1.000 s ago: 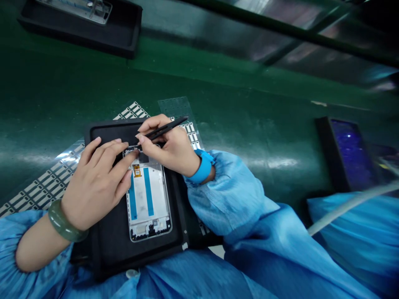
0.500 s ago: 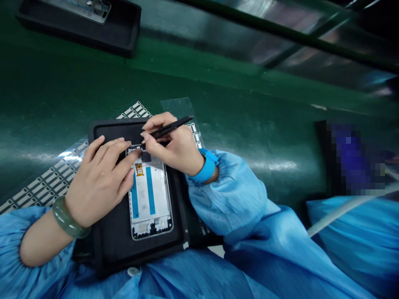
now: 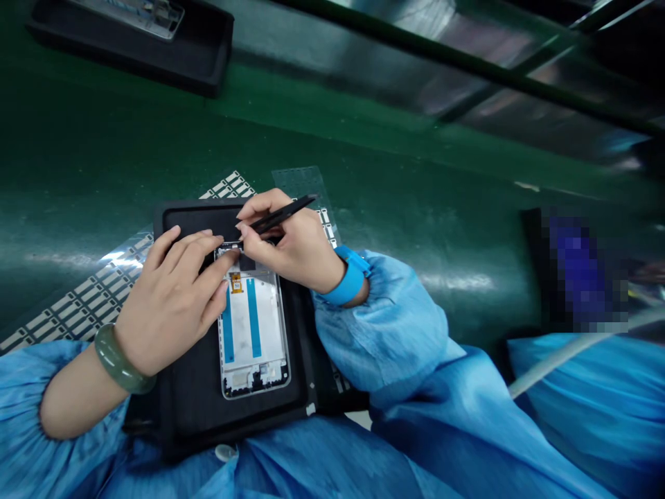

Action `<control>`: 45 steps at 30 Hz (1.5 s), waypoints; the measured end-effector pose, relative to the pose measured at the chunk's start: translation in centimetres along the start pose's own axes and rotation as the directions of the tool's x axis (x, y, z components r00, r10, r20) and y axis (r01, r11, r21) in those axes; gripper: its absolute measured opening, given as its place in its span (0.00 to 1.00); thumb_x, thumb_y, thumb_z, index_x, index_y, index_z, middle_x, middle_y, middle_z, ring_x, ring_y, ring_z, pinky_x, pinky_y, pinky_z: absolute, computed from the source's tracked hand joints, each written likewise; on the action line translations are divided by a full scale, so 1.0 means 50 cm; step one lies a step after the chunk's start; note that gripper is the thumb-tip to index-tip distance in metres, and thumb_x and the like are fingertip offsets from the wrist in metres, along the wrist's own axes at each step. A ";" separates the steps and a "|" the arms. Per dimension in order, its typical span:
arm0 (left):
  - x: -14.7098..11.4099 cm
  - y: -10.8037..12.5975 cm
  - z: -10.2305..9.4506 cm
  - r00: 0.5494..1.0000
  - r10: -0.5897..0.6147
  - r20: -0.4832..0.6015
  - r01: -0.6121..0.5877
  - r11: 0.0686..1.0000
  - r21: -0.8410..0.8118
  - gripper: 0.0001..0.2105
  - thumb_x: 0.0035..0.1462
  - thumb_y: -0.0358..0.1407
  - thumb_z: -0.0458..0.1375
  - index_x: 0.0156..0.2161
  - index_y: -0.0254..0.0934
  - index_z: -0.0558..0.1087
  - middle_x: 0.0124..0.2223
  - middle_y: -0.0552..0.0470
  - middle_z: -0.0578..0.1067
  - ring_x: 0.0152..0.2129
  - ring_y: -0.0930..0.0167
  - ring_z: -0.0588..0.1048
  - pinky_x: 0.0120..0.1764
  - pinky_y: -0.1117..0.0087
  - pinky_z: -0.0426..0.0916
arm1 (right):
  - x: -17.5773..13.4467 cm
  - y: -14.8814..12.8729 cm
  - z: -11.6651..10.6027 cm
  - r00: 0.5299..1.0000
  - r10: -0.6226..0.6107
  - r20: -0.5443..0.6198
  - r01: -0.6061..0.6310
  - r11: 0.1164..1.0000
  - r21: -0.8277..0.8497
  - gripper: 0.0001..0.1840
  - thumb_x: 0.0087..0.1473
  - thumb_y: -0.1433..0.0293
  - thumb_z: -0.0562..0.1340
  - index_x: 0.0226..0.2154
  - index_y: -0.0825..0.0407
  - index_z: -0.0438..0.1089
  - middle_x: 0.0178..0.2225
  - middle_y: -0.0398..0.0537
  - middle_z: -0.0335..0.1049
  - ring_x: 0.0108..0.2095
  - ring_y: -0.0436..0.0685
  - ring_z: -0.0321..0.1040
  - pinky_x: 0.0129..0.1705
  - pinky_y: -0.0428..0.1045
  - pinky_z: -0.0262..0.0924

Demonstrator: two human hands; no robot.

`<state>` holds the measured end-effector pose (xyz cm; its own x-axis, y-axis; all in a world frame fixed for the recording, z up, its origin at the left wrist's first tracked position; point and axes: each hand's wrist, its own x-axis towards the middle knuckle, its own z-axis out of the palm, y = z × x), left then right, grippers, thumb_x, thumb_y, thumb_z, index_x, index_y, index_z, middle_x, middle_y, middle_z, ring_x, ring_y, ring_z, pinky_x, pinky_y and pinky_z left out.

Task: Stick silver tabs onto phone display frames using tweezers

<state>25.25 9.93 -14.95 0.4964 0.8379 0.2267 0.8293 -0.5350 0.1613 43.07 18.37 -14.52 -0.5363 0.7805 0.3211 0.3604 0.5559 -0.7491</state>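
Note:
A phone frame [image 3: 270,305] with two blue strips and a small orange flex cable [image 3: 236,283] lies in a black tray [image 3: 192,416]. My left hand [image 3: 174,305] rests over its left and upper edge with the fingers stretched out. The index fingertip presses near the top of the frame. In my right hand [image 3: 291,242], black tweezers [image 3: 283,213] are pinched between thumb and fingers. They slant down towards the frame's top edge, and their tips are too small to make out.
Sheets of white stickers [image 3: 88,298] lie under and beside the tray on the green table [image 3: 395,201]. A second black tray [image 3: 129,55] at the back left holds another phone frame [image 3: 150,15]. At the right are a pixelated patch and a blue sleeve [image 3: 597,388].
The whole view has shifted slightly. Both hands stay at the top of the phone frame, and the tweezers are still in my right hand.

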 end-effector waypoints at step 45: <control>0.002 0.003 0.003 0.999 0.007 -0.032 -0.007 1.000 -0.008 0.17 0.60 0.32 0.51 0.53 0.31 0.69 0.51 0.37 0.70 0.52 0.57 0.68 0.57 0.49 0.60 | -0.017 0.017 0.015 0.990 0.071 -0.126 -0.047 0.982 0.184 0.04 0.52 0.72 0.63 0.31 0.54 0.67 0.31 0.40 0.68 0.27 0.42 0.67 0.28 0.38 0.66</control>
<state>25.46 9.93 -15.05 0.4939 0.8303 0.2583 0.8236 -0.5419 0.1670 43.27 17.95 -15.85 -0.4092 0.8477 0.3377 0.2381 0.4565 -0.8573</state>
